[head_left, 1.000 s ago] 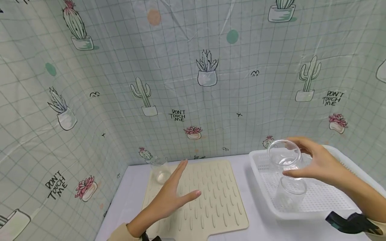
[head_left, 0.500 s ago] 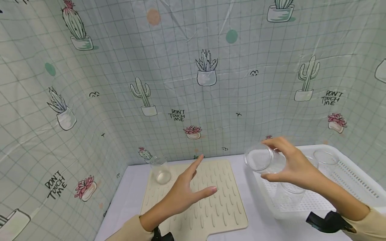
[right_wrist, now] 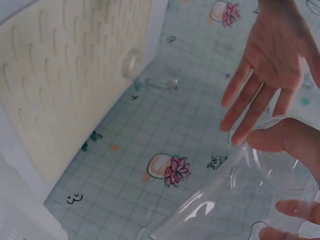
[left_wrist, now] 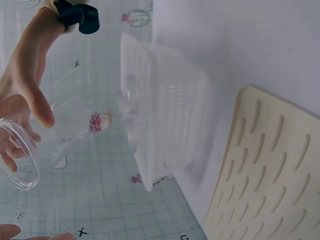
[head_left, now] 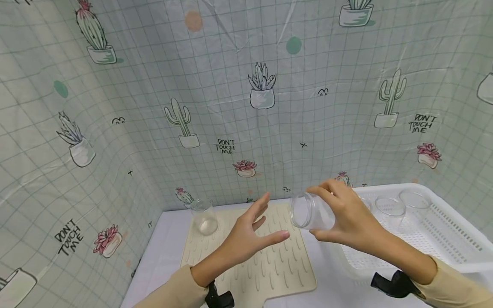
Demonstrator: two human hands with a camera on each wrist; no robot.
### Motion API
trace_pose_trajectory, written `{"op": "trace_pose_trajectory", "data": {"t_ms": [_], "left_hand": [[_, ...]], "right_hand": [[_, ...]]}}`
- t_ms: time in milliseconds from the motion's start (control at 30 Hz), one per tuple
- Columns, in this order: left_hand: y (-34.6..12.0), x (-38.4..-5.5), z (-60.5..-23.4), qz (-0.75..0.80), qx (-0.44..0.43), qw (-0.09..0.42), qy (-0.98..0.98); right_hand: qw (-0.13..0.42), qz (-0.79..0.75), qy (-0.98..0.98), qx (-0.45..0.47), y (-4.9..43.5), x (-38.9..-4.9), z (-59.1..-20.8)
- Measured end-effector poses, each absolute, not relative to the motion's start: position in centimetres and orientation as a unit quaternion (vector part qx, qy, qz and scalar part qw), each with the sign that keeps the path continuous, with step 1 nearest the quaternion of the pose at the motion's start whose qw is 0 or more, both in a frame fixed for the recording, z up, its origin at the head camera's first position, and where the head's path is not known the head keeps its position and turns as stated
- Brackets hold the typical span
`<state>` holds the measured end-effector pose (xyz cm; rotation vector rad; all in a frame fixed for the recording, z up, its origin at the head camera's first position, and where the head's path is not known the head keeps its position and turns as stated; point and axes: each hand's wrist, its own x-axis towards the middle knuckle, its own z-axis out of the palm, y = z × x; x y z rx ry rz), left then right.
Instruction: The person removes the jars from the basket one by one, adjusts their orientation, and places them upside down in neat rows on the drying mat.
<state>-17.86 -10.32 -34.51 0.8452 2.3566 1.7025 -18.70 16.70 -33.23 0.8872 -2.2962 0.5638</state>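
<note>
My right hand point(head_left: 348, 216) grips a clear cup point(head_left: 321, 214) between thumb and fingers, above the gap between mat and basket. The cup lies tilted on its side, its mouth facing left. Just left of that mouth, my left hand point(head_left: 250, 237) is held in the air with fingers extended and thumb apart, touching nothing. The left wrist view shows the cup's round rim point(left_wrist: 22, 155) beside the right hand's fingers. From the right wrist, the left palm point(right_wrist: 275, 60) appears beyond the cup's see-through wall point(right_wrist: 210, 200).
Another clear cup point(head_left: 205, 220) stands at the back left of the beige ridged mat point(head_left: 285, 265). To the right, a white perforated basket point(head_left: 454, 205) holds several clear cups point(head_left: 390, 207). A cactus-print curtain point(head_left: 215, 77) hangs behind the table.
My right hand has carried the cup leftward out over the basket's edge, turning its mouth to the left. My left hand has moved right and slightly up toward it.
</note>
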Motion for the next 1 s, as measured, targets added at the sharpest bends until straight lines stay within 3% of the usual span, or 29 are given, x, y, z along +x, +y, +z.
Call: {"op": "trace_pose_trajectory", "data": {"t_ms": [500, 1000], "left_hand": [[-9.1, -18.6, -34.8, 0.624, 0.275, 0.092, 0.726], [-9.4, -18.5, -35.3, 0.666, 0.252, 0.077, 0.698]], "right_hand": [[0.369, 0.13, -0.834, 0.389, 13.9, -18.6, -33.6], [0.368, 0.093, -0.831, 0.407, 12.1, -18.3, -34.1]]}}
